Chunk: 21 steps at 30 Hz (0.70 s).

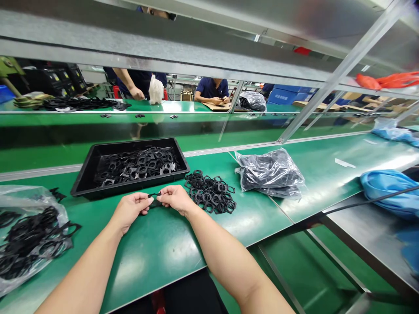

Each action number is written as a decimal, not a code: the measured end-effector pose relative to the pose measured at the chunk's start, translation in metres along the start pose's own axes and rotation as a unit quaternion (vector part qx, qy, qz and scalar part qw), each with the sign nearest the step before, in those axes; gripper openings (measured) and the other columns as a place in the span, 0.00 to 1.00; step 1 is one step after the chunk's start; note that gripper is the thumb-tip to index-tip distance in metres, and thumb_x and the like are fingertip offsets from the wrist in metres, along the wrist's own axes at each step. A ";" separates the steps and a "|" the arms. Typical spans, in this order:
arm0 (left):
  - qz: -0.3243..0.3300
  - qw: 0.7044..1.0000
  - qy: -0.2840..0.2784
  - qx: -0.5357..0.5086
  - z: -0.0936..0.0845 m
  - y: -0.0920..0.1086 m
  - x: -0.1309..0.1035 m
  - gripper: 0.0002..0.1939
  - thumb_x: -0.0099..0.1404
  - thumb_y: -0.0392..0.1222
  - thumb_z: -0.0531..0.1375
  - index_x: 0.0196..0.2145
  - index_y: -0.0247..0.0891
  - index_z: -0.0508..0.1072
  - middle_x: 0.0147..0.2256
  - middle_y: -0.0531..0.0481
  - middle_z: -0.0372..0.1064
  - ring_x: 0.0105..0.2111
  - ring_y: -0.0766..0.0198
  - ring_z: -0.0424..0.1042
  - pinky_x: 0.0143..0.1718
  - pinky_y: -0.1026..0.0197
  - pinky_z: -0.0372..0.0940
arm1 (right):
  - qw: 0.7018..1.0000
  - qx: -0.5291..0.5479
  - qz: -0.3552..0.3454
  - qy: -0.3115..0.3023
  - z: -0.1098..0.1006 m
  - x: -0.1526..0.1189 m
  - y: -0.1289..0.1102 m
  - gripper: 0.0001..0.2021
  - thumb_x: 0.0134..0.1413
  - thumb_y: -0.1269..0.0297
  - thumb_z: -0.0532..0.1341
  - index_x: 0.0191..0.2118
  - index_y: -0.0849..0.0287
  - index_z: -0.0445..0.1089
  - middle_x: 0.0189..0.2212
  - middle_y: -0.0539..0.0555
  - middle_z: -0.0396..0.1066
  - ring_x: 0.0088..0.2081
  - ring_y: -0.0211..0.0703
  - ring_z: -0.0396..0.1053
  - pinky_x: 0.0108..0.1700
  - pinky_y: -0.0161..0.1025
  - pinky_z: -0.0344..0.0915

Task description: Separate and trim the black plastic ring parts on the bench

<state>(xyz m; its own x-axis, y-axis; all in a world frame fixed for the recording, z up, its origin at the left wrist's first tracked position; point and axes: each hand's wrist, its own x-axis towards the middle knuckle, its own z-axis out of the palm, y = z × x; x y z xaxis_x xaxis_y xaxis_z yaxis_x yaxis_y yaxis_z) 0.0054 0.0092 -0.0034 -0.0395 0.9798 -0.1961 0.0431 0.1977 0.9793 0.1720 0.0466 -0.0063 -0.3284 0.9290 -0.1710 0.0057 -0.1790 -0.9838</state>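
Between the fingertips of my left hand (133, 209) and my right hand (174, 199) is a small flat black part (155, 202). Both hands pinch it just above the green table, and my fingers cover most of its outline. Right behind them stands a black tray (131, 182) heaped with black ring-shaped parts (142, 161). A loose pile of similar black rings (211, 192) lies on the table to the right of my right hand. Over to the left, an open clear plastic bag (32, 192) spills larger black ring parts (36, 237).
A closed clear bag of black parts (270, 172) rests farther right. Blue cloth (389, 192) and a dark cable (369, 200) are at the right edge. A slanted metal post (327, 93) and shelf hang over the table. Co-workers (212, 91) sit and stand across the conveyor.
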 end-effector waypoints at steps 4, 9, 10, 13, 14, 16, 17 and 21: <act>0.005 1.000 -0.007 0.019 0.002 0.002 -0.001 0.20 0.45 0.49 0.69 0.32 0.33 0.75 0.23 0.51 0.70 0.22 0.68 0.66 0.25 0.65 0.63 | 1.000 -0.025 -0.019 0.004 0.000 0.001 0.001 0.09 0.37 0.65 0.66 0.26 0.61 0.67 0.17 0.44 0.64 0.18 0.29 0.60 0.22 0.30 0.59; 0.006 0.999 -0.022 0.041 0.001 -0.002 0.002 0.18 0.48 0.50 0.67 0.32 0.33 0.74 0.23 0.53 0.68 0.23 0.69 0.65 0.26 0.66 0.62 | 1.000 -0.002 -0.012 -0.020 0.000 -0.001 -0.001 0.12 0.37 0.61 0.67 0.28 0.62 0.68 0.17 0.46 0.66 0.19 0.31 0.63 0.24 0.31 0.62; 0.007 0.999 -0.024 0.042 0.001 -0.003 0.003 0.18 0.48 0.50 0.67 0.32 0.33 0.74 0.23 0.53 0.68 0.23 0.69 0.65 0.26 0.66 0.62 | 1.000 0.000 -0.011 -0.022 0.000 -0.001 -0.002 0.12 0.37 0.61 0.68 0.28 0.62 0.68 0.17 0.46 0.66 0.19 0.30 0.63 0.24 0.31 0.62; 0.008 0.999 -0.033 0.038 0.000 -0.006 0.003 0.17 0.48 0.49 0.67 0.31 0.33 0.73 0.22 0.53 0.67 0.22 0.70 0.64 0.26 0.65 0.61 | 1.000 -0.002 -0.007 -0.015 0.000 -0.002 -0.002 0.13 0.35 0.62 0.69 0.27 0.63 0.69 0.16 0.45 0.66 0.17 0.30 0.62 0.23 0.31 0.61; 0.008 0.999 -0.035 0.036 0.001 -0.006 0.003 0.17 0.48 0.48 0.67 0.31 0.33 0.73 0.22 0.53 0.67 0.22 0.70 0.64 0.26 0.65 0.61 | 1.000 -0.004 -0.006 -0.011 0.000 -0.002 -0.002 0.13 0.35 0.62 0.69 0.26 0.63 0.68 0.16 0.45 0.65 0.17 0.30 0.61 0.22 0.31 0.60; 0.008 0.999 -0.035 0.034 0.001 -0.006 0.002 0.17 0.48 0.48 0.67 0.31 0.33 0.73 0.22 0.54 0.67 0.21 0.70 0.63 0.26 0.65 0.61 | 1.000 -0.006 -0.003 -0.007 0.000 -0.002 -0.003 0.13 0.34 0.62 0.69 0.25 0.63 0.68 0.15 0.45 0.64 0.17 0.30 0.60 0.22 0.31 0.59; 0.006 0.999 -0.033 0.035 0.002 -0.005 0.001 0.17 0.48 0.48 0.67 0.30 0.33 0.72 0.22 0.54 0.67 0.21 0.70 0.63 0.25 0.65 0.60 | 1.000 -0.006 -0.002 -0.006 -0.001 -0.002 -0.003 0.13 0.33 0.62 0.70 0.25 0.63 0.68 0.15 0.44 0.64 0.17 0.30 0.60 0.21 0.31 0.58; -0.001 0.999 -0.019 0.042 0.004 -0.002 0.001 0.17 0.46 0.49 0.68 0.27 0.34 0.71 0.20 0.55 0.65 0.20 0.71 0.62 0.24 0.65 0.59 | 1.000 -0.009 0.002 0.006 0.000 -0.002 -0.004 0.12 0.32 0.64 0.70 0.23 0.63 0.67 0.14 0.44 0.63 0.17 0.29 0.58 0.21 0.31 0.57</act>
<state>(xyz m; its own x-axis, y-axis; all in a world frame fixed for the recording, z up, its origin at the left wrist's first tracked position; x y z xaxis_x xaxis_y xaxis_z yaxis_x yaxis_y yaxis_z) 0.0091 0.0102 -0.0061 -0.0027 0.9794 -0.2021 0.1259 0.2008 0.9715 0.1732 0.0453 -0.0019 -0.3163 0.9323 -0.1757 0.0250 -0.1769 -0.9839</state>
